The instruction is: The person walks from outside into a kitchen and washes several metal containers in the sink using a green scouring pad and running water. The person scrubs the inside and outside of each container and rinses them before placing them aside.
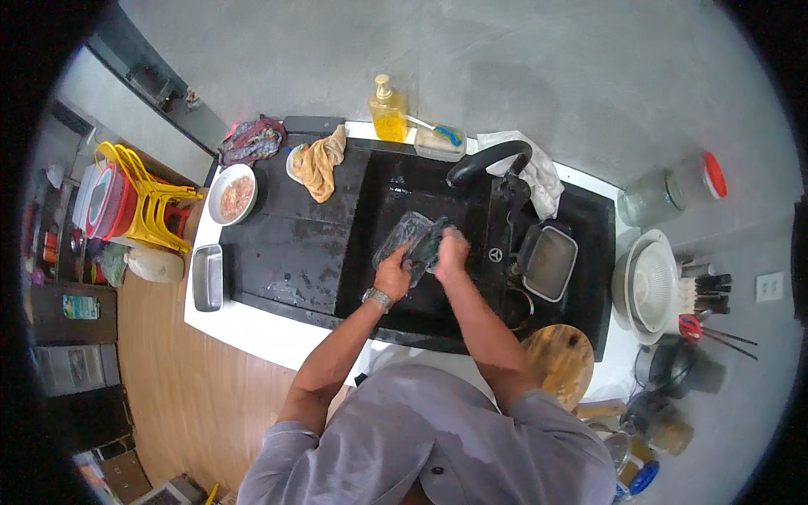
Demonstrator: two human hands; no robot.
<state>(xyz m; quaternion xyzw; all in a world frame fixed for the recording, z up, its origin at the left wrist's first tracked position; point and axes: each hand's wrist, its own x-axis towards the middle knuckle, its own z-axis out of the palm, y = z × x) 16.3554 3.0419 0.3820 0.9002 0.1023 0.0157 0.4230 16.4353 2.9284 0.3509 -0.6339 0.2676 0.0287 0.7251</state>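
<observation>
Over the black sink basin (pixel 404 170), my left hand (pixel 392 278), with a metal watch at its wrist, grips a transparent plastic container (pixel 404 235). It is tilted, and its far end points away from me. My right hand (pixel 452 255) is closed and blurred, at the container's right side. Between and beyond its fingers shows a dark green scouring pad (pixel 434 240), pressed to the container; my fingers partly hide it. A black faucet (pixel 499 151) arches over the basin just beyond my right hand.
Right of the faucet stands a rectangular container (pixel 550 264), beside a round wooden board (pixel 558 366). A soap pump bottle (pixel 388 113) and a brush in a small tub (pixel 440 144) line the back. Leftward are a yellow cloth (pixel 319 167), a bowl of minced meat (pixel 233 196) and a metal tray (pixel 208 278).
</observation>
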